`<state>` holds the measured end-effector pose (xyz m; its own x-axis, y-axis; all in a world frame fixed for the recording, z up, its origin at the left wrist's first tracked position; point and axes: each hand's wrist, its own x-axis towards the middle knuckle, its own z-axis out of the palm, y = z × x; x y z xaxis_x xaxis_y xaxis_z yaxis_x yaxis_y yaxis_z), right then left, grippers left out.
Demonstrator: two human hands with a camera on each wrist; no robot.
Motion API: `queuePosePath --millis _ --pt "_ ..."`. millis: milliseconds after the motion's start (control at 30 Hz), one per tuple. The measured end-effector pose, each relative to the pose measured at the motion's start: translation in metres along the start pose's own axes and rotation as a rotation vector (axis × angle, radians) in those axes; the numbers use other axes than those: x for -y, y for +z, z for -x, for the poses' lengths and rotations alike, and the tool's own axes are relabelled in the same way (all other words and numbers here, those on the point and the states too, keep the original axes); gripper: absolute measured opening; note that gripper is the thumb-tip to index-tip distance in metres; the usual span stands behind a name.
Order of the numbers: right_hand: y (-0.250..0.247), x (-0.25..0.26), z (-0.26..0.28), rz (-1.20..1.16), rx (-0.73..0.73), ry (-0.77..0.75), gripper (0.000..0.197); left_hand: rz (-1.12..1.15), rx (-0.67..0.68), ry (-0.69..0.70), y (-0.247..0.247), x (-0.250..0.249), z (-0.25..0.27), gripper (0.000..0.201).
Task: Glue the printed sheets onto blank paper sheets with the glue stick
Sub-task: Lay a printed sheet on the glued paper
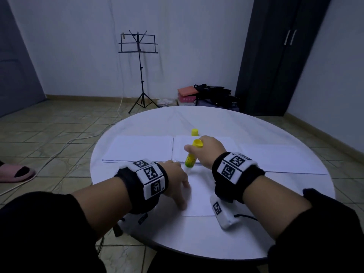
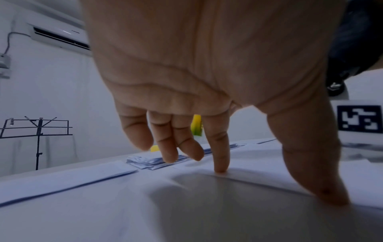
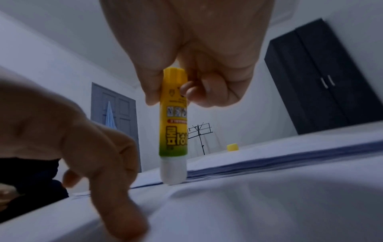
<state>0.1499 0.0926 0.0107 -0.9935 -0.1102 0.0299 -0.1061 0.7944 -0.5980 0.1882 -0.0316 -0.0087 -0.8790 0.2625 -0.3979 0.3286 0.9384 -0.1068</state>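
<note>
My head view looks forward and down from above the round table [image 1: 295, 233], wrists at lower frame, music stand [image 1: 138, 44] at upper centre. My left wrist view sits low, very near the palm, facing along the fingers. My right wrist view likewise looks out low across the tabletop. All three share the glue stick [image 3: 173, 124] and the music stand.
</note>
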Motion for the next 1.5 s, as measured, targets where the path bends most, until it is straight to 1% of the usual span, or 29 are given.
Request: queuePosePath --millis 133,367,500,633,867,1000,1067,1167,1233,1300,1400,1500 --pt "0.010 0.003 -0.008 0.030 0.056 -0.017 0.036 0.002 -0.002 0.012 -0.001 0.000 0.000 0.077" --pt "0.012 -0.004 -0.012 0.069 0.050 0.000 0.040 0.050 -0.013 0.023 -0.002 0.000 0.000 0.074" --pt "0.005 -0.010 -0.013 0.162 0.033 0.017 0.033 0.063 -0.019 0.027 -0.002 0.000 0.000 0.073" --pt "-0.017 -0.031 -0.009 0.213 -0.008 0.087 0.030 0.066 -0.019 0.028 -0.003 0.000 -0.001 0.073" --pt "-0.062 -0.080 0.004 0.234 -0.090 0.295 0.035 0.043 -0.020 0.024 -0.002 -0.002 -0.001 0.072" --pt "-0.072 -0.087 0.009 0.268 -0.117 0.345 0.033 0.098 0.034 -0.035 -0.004 -0.002 0.000 0.074" --pt "-0.070 -0.081 0.012 0.289 -0.137 0.305 0.030 0.111 0.043 -0.064 -0.005 -0.001 0.002 0.079" --pt "-0.059 -0.059 0.019 0.176 -0.148 0.186 0.027 0.123 0.024 -0.124 -0.004 -0.002 0.005 0.093" --pt "-0.046 -0.039 0.025 0.099 -0.086 0.081 0.033 0.143 0.019 -0.146 -0.005 -0.004 0.008 0.098" --pt "-0.029 -0.021 0.030 0.081 -0.010 0.000 0.037 0.153 0.025 -0.159 -0.005 -0.006 0.010 0.101" --pt "-0.006 -0.005 0.034 0.175 0.057 -0.076 0.040 0.141 0.014 -0.155 -0.005 -0.007 0.013 0.103" --pt "0.003 -0.001 0.039 0.223 0.104 -0.116 0.040 0.130 0.011 -0.132 -0.005 -0.009 0.016 0.099"
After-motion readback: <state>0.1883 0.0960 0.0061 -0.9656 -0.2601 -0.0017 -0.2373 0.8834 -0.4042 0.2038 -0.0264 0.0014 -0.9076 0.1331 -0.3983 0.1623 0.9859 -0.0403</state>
